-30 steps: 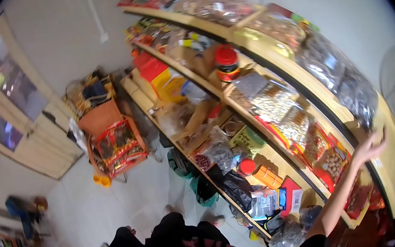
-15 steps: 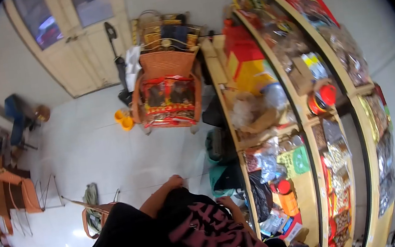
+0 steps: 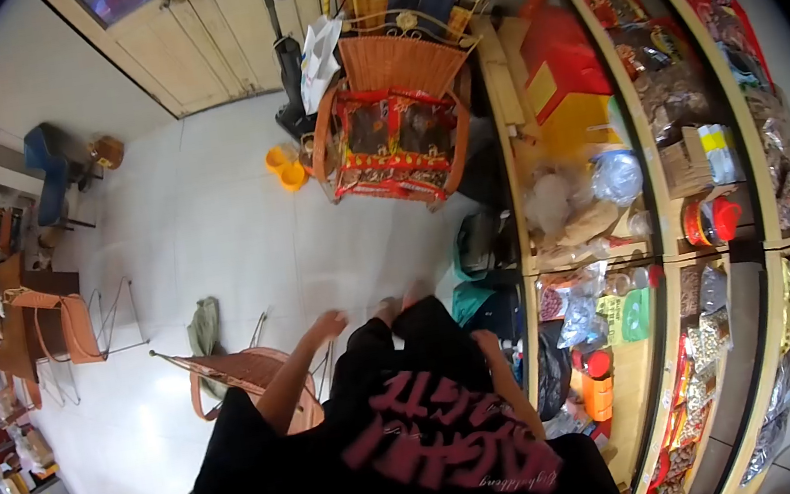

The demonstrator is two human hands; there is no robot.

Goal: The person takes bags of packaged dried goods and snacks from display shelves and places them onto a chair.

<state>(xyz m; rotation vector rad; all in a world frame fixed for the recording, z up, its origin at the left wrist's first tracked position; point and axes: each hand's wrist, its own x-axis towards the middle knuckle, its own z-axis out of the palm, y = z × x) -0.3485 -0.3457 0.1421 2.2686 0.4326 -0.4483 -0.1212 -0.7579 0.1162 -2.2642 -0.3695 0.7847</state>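
Note:
My left hand [image 3: 328, 326] hangs in front of my black T-shirt [image 3: 346, 476] over the pale floor. Its fingers look loosely apart though slightly blurred, and nothing shows in them. A woven brown chair [image 3: 262, 377] stands just beside and below my left forearm. At my other side, my right hand [image 3: 486, 340] hangs close to the wooden shelving [image 3: 521, 229]; its fingers are mostly hidden against my dark trousers. I see no object in it. My feet [image 3: 401, 304] show beyond my trousers.
A rattan armchair [image 3: 404, 59] ahead bears red packets [image 3: 397, 140]. Yellow-orange cups [image 3: 285, 166] lie on the floor beside a black upright vacuum cleaner [image 3: 290, 75]. Shelves with bagged goods run along the right. At left stand a brown chair [image 3: 77, 317] and a blue chair [image 3: 50, 174].
The view has shifted, so the armchair and shelves sit further right and higher in the picture. My feet have come into view, and my left hand stands further out from my body.

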